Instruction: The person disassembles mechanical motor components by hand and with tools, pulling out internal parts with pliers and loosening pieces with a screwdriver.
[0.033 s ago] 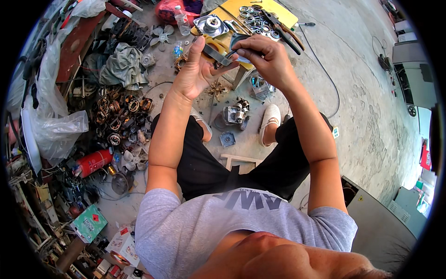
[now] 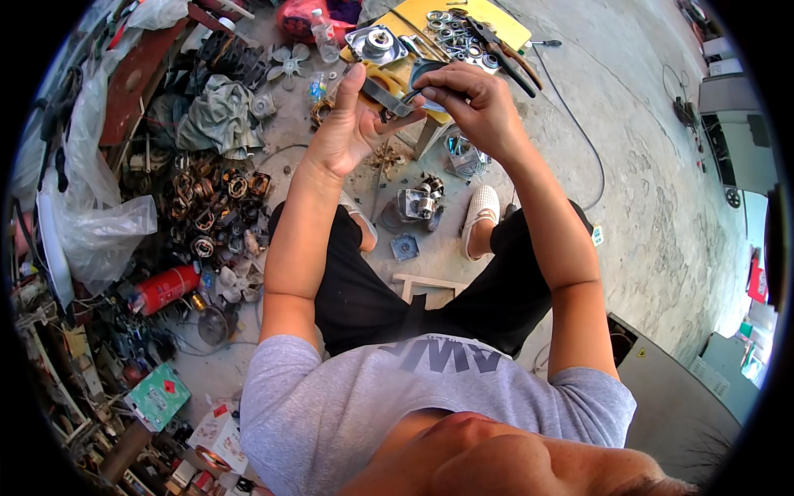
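Note:
Above the near edge of a yellow stool (image 2: 438,118), my left hand (image 2: 347,124) cradles a motor stator, a grey metal core (image 2: 385,97) with yellow windings (image 2: 389,78). Its thumb stands upright along the left side and its fingers reach underneath. From the right, my right hand (image 2: 475,103) closes thumb and forefinger in a pinch at the stator's right edge, on a thin dark piece that looks like a wire lead (image 2: 414,93). My fingers hide part of it. On the stool just behind lies a square metal motor housing (image 2: 376,44).
Bearings and rings (image 2: 451,33) and long-handled pliers (image 2: 500,56) lie on the stool. A clear bottle (image 2: 323,35) stands to its left. Motor parts (image 2: 418,202) sit on the floor between my feet. Scrap coils (image 2: 203,202) and a red cylinder (image 2: 168,288) crowd the left side.

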Motion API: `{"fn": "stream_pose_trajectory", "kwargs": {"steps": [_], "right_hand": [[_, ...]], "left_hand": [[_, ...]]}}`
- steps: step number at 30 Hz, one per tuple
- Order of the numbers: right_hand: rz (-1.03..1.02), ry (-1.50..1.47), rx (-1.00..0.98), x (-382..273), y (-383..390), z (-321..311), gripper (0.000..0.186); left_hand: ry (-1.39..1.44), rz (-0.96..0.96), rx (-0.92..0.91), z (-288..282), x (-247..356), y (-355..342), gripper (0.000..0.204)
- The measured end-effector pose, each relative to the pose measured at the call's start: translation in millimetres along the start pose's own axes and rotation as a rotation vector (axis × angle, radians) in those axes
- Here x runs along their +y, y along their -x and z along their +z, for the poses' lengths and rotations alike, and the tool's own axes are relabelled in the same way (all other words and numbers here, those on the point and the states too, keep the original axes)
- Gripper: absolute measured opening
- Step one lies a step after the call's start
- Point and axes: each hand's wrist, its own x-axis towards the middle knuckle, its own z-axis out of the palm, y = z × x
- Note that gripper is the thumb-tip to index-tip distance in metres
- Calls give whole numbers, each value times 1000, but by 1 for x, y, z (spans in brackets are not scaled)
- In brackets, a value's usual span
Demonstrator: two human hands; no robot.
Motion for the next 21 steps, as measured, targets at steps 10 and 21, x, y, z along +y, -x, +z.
{"fn": "stream_pose_trajectory", "kwargs": {"steps": [10, 21], "right_hand": [[-106, 122, 48, -20, 4, 11, 25], [-7, 173, 123, -7, 7, 16, 26]], "left_hand": [[48, -43, 36, -7, 1, 3, 70], [-514, 123, 129, 8, 11, 9, 82]]}}
